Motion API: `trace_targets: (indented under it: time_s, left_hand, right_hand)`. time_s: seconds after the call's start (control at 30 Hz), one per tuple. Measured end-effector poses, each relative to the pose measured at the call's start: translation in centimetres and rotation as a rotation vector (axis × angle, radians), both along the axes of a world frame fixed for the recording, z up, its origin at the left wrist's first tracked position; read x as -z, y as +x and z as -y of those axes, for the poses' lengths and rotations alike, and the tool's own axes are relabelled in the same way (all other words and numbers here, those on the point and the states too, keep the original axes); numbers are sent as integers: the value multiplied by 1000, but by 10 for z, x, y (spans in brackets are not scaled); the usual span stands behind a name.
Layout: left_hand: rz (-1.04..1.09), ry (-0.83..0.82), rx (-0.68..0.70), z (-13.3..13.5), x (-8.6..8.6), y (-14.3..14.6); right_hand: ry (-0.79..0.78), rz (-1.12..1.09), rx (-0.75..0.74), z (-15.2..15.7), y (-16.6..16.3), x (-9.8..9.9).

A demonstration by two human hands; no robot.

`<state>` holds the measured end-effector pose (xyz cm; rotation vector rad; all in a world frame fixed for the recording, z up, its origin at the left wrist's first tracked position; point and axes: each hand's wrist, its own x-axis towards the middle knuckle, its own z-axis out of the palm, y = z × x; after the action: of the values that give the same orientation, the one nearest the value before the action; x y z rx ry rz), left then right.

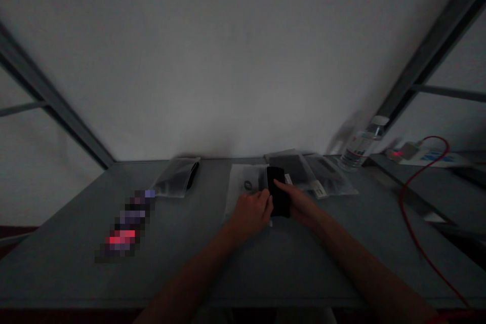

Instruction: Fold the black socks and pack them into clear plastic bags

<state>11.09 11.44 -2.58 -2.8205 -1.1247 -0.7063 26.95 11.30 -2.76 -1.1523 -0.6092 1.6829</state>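
Note:
In the middle of the table, my right hand (299, 201) grips a black flat pouch-like item (280, 195), thumb lying across its face. A frosted plastic bag (237, 182) with a small dark ring mark lies against the left side of this item. Whether the item is partly inside the bag is hard to tell in the dim light. My left hand (253, 208) is closed at the bag's right part, its curled fingers beside the black item's left edge. The fingertips hide what they pinch, though the bag's edge shows around them.
Behind my right hand lie two more plastic bags (329, 174) with dark contents. Another bag (176, 177) holds a black item on the left, near a pixelated object (125, 225). A water bottle (362, 144) stands back right. A red cable (404, 207) runs down the right side.

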Motion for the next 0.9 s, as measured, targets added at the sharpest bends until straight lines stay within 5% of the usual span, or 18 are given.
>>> trace_targets:
  time_s: [0.2,0.5,0.7,0.9]
  left_hand:
    - [21,44,-6,4,-1,3]
    - [92,179,56,12,7,11]
    - [89,255,53,9,3,10]
    - [56,236,105,10,1,8]
  right_hand:
    - [-61,-223,-202,1,0,8]
    - [-22,-326,-86,-1,-4,4]
    - [-14,-319,-263,2,-3,11]
    - [-13,-270,-285,2,-3,10]
